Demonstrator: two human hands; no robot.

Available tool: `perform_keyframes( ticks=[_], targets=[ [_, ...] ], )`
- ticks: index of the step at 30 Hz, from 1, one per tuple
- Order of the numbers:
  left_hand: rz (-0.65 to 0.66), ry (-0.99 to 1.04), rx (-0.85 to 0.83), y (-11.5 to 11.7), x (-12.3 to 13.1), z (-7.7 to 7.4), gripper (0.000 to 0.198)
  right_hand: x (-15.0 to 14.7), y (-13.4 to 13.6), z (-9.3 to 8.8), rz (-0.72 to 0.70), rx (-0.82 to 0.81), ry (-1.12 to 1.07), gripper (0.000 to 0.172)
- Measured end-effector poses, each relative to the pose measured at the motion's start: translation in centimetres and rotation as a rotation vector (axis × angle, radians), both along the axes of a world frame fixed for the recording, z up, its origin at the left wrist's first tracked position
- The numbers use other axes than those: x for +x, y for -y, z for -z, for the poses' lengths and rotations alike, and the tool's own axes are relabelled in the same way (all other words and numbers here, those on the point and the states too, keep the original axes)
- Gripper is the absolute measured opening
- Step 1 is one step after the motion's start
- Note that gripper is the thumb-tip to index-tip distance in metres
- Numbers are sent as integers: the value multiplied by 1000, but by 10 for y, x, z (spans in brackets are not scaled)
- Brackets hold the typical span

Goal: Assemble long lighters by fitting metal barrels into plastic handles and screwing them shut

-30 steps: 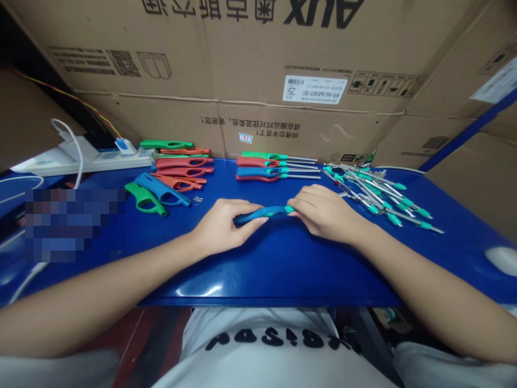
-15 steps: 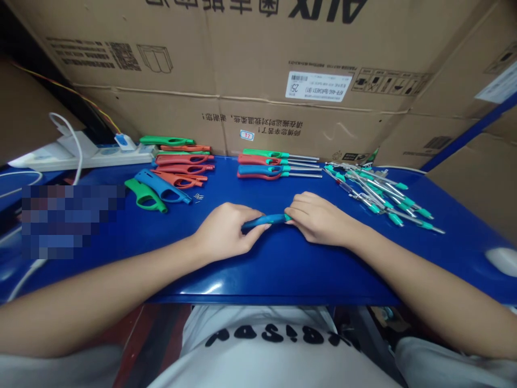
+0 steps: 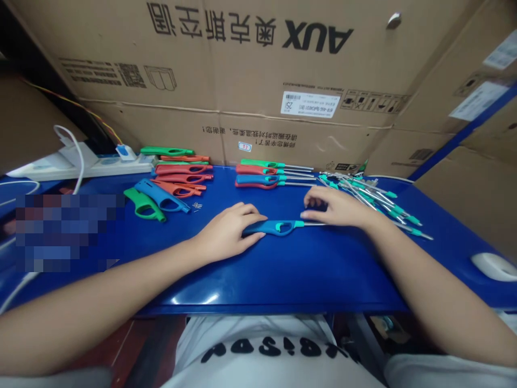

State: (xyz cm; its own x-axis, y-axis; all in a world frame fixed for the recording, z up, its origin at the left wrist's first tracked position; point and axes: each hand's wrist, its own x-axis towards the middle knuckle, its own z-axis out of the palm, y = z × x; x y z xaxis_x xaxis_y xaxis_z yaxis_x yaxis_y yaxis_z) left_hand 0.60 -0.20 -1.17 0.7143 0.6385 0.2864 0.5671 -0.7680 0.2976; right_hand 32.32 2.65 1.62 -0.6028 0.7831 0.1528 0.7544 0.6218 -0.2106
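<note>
A blue gas lighter (image 3: 271,227) with a teal trigger and a thin metal rod lies level at the front middle of the table. My left hand (image 3: 226,231) is closed around its handle end, thumb on the near side and fingers on the far side. Beside the rod is my right hand (image 3: 335,207), its fingers loosely curled and apart from the thumb; it covers the rod's tip. Whether it touches the rod I cannot tell. Several metal rods with teal parts (image 3: 375,196) lie in a heap beyond my right hand.
Several assembled lighters (image 3: 258,180) lie in a row at the back. To the left are several empty coloured handles (image 3: 183,178) and a few small pins (image 3: 197,206). A power strip (image 3: 89,167), a cardboard box (image 3: 242,81) and a white mouse (image 3: 493,267) surround the work area.
My right hand has let go of the teal part and moved right along the rod. The lighter has turned to show its trigger side. The view has tilted up slightly.
</note>
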Motion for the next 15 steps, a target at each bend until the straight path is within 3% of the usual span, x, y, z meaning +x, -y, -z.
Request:
perform_keyframes(
  ticks=[4, 6, 11, 15],
  targets=[
    [-77, -67, 53, 3, 0, -3, 39, 26, -15, 10, 537, 343, 239, 34],
    [-97, -65, 49, 5, -1, -3, 39, 34, -22, 18, 711, 320, 330, 33],
    [-23, 62, -20, 4, -1, 1, 34, 44, -30, 26, 775, 238, 358, 27],
    [-5, 87, -43, 5, 2, 3, 35, 40, -23, 2, 840, 308, 297, 31]
  ],
)
